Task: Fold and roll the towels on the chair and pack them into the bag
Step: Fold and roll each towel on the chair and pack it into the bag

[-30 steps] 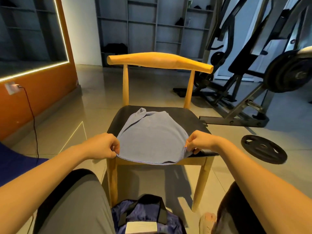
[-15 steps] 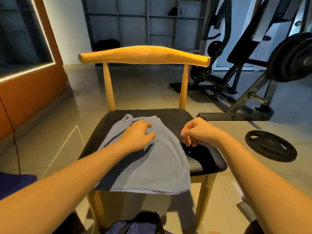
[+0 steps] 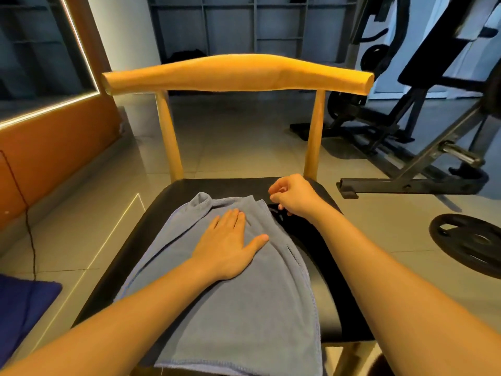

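1. the towel [image 3: 238, 308] lies on the chair [image 3: 235, 74] seat, left hand [image 3: 230, 245] flat on it.
2. right hand [image 3: 294, 196] curled by its far corner; grip unclear.
3. smooth outward, square the edges before folding.

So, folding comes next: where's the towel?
Head view, centre: the towel lies on the chair seat under the flat left hand, right hand beside its far corner.

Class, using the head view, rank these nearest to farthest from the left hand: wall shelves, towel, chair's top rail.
1. towel: directly under the left hand, touching it.
2. top rail: ahead, above the seat's back.
3. wall shelves: far back of the room.
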Available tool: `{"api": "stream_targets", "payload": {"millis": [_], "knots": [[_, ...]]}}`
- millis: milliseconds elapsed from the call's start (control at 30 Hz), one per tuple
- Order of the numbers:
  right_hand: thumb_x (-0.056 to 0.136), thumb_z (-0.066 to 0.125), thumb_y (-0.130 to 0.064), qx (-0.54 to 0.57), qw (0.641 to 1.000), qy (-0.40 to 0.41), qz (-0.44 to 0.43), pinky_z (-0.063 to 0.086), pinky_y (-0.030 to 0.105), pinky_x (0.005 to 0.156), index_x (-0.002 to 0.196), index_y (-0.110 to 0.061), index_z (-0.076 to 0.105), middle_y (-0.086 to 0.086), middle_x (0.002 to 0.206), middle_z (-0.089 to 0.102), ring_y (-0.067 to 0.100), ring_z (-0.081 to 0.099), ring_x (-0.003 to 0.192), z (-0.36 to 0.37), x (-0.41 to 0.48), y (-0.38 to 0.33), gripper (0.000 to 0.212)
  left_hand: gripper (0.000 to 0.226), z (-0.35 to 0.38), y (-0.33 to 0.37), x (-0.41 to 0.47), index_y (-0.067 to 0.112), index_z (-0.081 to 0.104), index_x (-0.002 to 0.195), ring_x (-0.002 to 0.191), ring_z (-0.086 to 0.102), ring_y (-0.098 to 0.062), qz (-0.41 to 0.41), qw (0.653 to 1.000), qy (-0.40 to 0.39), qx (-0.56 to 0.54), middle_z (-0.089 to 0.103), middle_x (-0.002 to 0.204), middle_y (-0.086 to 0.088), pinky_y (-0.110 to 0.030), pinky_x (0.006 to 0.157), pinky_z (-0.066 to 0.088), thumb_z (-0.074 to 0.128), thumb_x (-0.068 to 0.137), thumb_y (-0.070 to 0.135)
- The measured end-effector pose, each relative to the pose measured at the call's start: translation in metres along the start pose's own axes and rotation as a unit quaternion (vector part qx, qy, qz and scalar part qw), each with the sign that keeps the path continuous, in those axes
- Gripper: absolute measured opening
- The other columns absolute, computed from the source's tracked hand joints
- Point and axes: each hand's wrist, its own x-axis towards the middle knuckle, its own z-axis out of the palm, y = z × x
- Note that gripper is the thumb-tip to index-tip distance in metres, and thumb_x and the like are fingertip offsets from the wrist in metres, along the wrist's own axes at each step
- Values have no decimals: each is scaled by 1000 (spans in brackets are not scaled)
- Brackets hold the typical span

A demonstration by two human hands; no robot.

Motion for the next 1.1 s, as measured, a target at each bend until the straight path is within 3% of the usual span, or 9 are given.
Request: {"api": "stream_targets", "payload": {"millis": [100, 200, 367, 433, 533, 667, 800, 967, 1100], "knots": [[93, 71, -11, -37, 998, -45, -12, 58, 38, 92, 113, -15, 74, 2, 105, 72, 21, 68, 100, 10, 18, 1, 21, 94, 0, 2, -1, 17, 8, 163, 157, 7, -18, -6, 1000, 3, -5, 6, 170, -2, -38, 128, 6, 17, 93, 79], [93, 71, -15, -28, 997, -65, -17, 55, 29, 74, 90, -18, 76, 3, 94, 72, 16, 66, 87, 11, 23, 4, 6, 93, 0, 3, -2, 18, 6, 163, 157, 6, -17, -10, 1000, 2, -3, 5, 171, -1, -36, 126, 3, 16, 93, 79], [97, 64, -9, 4, 998, -62, -13, 45, 17, 57, 89, -9, 75, 7, 82, 70, 12, 58, 68, 0, 19, 8, 13, 93, 0, 4, -3, 18, 5, 163, 157, 3, -17, -13, 1000, -2, 8, 3, 171, -1, -35, 125, 1, 15, 93, 78], [95, 64, -9, 39, 998, -44, 14, 47, 21, 56, 88, -8, 75, 8, 78, 69, 14, 60, 66, -7, 18, 11, 14, 93, 0, 4, -3, 18, 5, 163, 157, 3, -17, -13, 1000, -4, 7, 3, 171, -2, -35, 125, 1, 15, 93, 78], [93, 63, -10, 118, 990, -9, 78, 50, 33, 67, 92, -4, 73, 8, 78, 69, 17, 63, 64, -20, 16, 17, 12, 93, -1, 4, -3, 17, 4, 163, 157, 1, -17, -10, 1000, -6, 6, 2, 171, -2, -34, 125, -1, 15, 93, 77], [95, 59, -8, 175, 969, 57, 166, 45, 28, 58, 106, -2, 63, 8, 77, 64, 14, 56, 54, -34, 15, 23, 13, 93, -1, 5, -3, 17, 3, 163, 157, -1, -18, -14, 1000, -13, 15, -1, 171, -3, -34, 124, -2, 13, 93, 77], [99, 57, -10, 123, 969, 74, 203, 46, 20, 43, 116, -2, 59, 10, 84, 67, 13, 58, 52, -34, 14, 27, 19, 93, -1, 5, -2, 17, 4, 163, 157, 0, -18, -15, 999, -14, 27, 1, 171, -3, -35, 124, -1, 13, 93, 78], [92, 73, -34, 112, 976, 42, 182, 44, 25, 50, 104, -3, 63, 9, 79, 64, 16, 59, 56, -29, 10, 23, 35, 96, 1, 4, -1, 16, 7, 163, 157, 2, -19, -14, 1000, -8, 27, 3, 171, -4, -39, 127, 2, 11, 91, 80], [93, 74, -19, 44, 982, 48, 176, 42, 25, 50, 100, 0, 68, 10, 74, 60, 16, 53, 57, -27, 11, 26, 21, 107, 4, 2, 1, 21, 5, 163, 157, -3, -23, -37, 999, -12, 26, -1, 171, -4, -47, 127, 0, 1, 79, 87]]}}
